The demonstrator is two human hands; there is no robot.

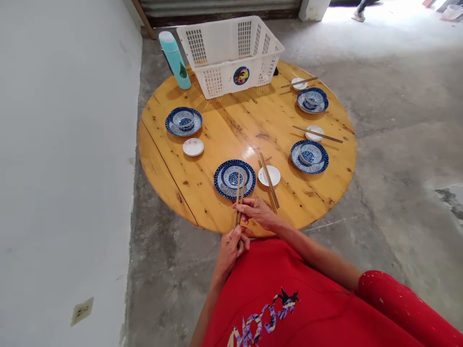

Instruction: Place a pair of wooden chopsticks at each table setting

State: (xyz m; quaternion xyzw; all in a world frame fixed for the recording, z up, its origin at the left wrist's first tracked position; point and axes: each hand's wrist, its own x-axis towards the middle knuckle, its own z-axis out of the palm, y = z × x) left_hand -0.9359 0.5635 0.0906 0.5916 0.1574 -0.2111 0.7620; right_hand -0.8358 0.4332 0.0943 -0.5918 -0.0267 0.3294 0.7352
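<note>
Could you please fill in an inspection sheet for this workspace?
Surface: round wooden table, knots and dark marks showing.
Tableware: four plates, each bearing a bowl; four white dishes, three with chopsticks across them.
Clutter: basket and bottle on the far side; a dark object, partly hidden, by the basket.
Hands: left hand and right hand both grip further chopsticks at the near edge.
Cables: nothing seen.
Surroundings: wall with a socket, floor, another person's leg far off.

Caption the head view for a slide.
Left hand and right hand hold chopsticks at a round wooden table set with four blue-patterned plates.
</note>
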